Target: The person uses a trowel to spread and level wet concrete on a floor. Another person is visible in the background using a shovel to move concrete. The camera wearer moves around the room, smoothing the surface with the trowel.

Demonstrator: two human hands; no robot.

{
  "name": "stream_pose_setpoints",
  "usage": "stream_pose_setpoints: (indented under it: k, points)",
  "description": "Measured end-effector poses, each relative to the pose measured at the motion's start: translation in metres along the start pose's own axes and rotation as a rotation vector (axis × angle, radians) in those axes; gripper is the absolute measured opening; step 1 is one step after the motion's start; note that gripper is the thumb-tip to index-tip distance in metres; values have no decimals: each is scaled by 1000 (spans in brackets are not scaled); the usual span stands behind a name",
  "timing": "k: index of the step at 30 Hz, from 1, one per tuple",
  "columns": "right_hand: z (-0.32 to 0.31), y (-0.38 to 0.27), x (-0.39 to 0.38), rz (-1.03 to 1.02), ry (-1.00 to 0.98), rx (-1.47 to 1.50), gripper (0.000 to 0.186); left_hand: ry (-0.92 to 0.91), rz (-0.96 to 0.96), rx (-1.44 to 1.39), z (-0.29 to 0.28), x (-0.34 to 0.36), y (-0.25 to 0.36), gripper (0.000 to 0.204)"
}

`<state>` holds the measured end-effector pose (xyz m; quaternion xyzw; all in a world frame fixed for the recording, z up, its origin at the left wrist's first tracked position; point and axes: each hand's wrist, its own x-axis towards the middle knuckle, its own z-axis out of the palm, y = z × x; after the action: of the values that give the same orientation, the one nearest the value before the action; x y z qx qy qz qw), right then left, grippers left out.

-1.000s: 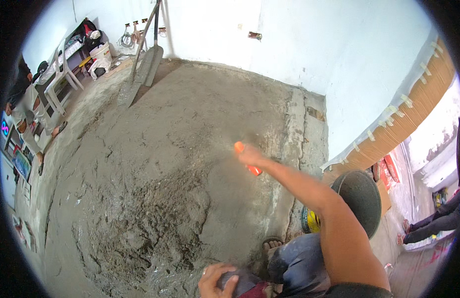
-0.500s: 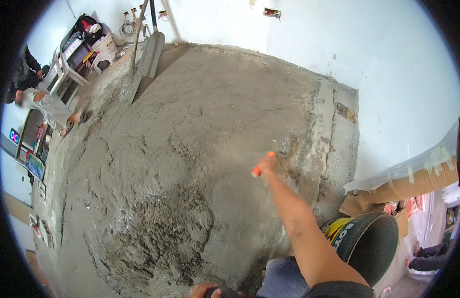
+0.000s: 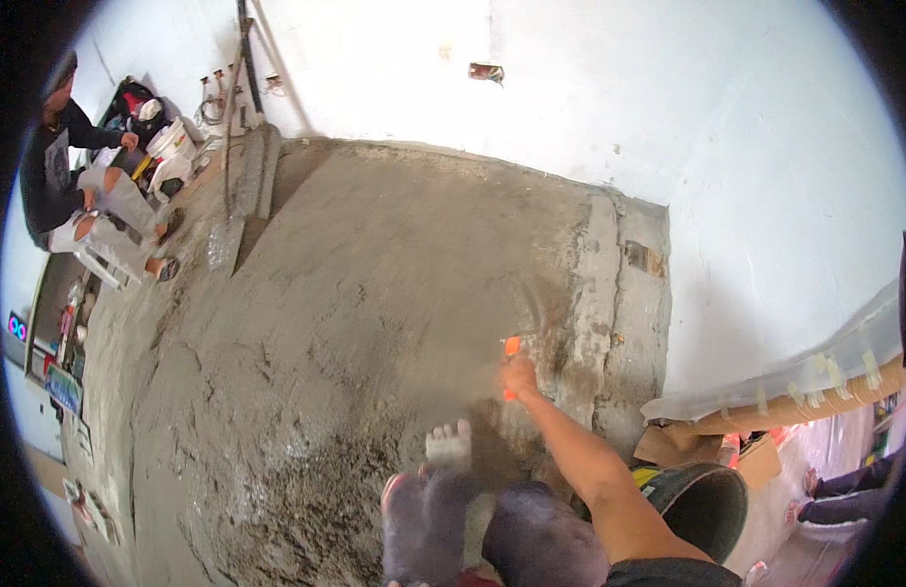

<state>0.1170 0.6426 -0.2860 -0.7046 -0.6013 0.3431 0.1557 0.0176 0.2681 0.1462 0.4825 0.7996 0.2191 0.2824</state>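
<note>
My right hand (image 3: pixel 517 374) grips a trowel by its orange handle (image 3: pixel 512 344), held at the grey wet screed (image 3: pixel 306 274) in front of me; its blade is blurred and hard to make out. My left hand is not visible in this view. My knees (image 3: pixel 541 538) are bent at the bottom of the picture, with a cement-greyed foot (image 3: pixel 447 447) just beyond them. A large black bucket (image 3: pixel 702 514) lies tipped beside my right forearm. Rougher, lumpy mortar (image 3: pixel 277 470) spreads at the lower left.
A co-worker (image 3: pixel 66 186) sits at the left near shelves and a white bucket (image 3: pixel 169 142). Long-handled shovels (image 3: pixel 233 240) lean at the back wall (image 3: pixel 590 98). A taped cardboard strip (image 3: pixel 805 396) runs along the right. Another person's legs (image 3: pixel 844 509) show at the far right.
My right hand has moved across the screed with the trowel. My left hand has left the view and a foot now shows ahead. The co-worker has gone from standing to sitting.
</note>
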Motion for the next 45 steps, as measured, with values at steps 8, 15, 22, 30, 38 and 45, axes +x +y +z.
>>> stream_pose_setpoints:
  k: [8, 15, 22, 30, 38, 45]
  points:
    - [-69, -34, 146, 3, 193, -196, 37, -53, 367, -5, 5, 88, -35, 29]
    - [33, -75, 144, -82, -8, -227, 41, -126, 292, 18, -6, 124, -42, 26]
    - [19, -170, 53, -519, -911, -416, 44, -240, 504, 49, -16, 159, -38, 26]
    - [-86, -108, 260, 59, 132, -329, 56, -82, 370, 65, -15, 164, -44, 27]
    - [-19, -155, 287, -157, -105, -461, 63, -82, 272, 200, -24, 161, -62, 19]
    - [90, -264, 132, -545, -695, -423, 56, -24, 255, 210, -5, 154, -64, 17]
